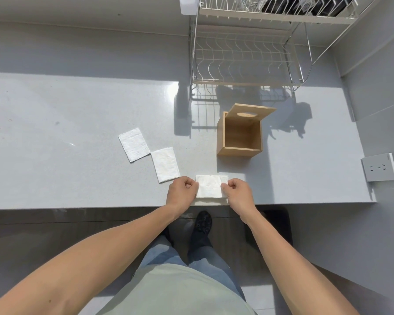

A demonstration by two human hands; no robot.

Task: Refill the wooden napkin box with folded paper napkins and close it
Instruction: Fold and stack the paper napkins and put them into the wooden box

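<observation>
The wooden napkin box [239,152] stands open on the grey counter, its inside looking empty. Its lid [251,113], with an oval slot, leans tilted on the box's far rim. At the counter's front edge a white folded napkin [210,186] is pinched at its left side by my left hand [182,192] and at its right side by my right hand [237,192]. Two more folded napkins lie flat to the left: one [165,164] close to my left hand, the other [134,144] farther back, their corners touching.
A white wire dish rack [243,60] stands behind the box, against the wall. A grey socket plate [379,167] sits on the right wall. The counter's front edge [77,206] runs just below my hands.
</observation>
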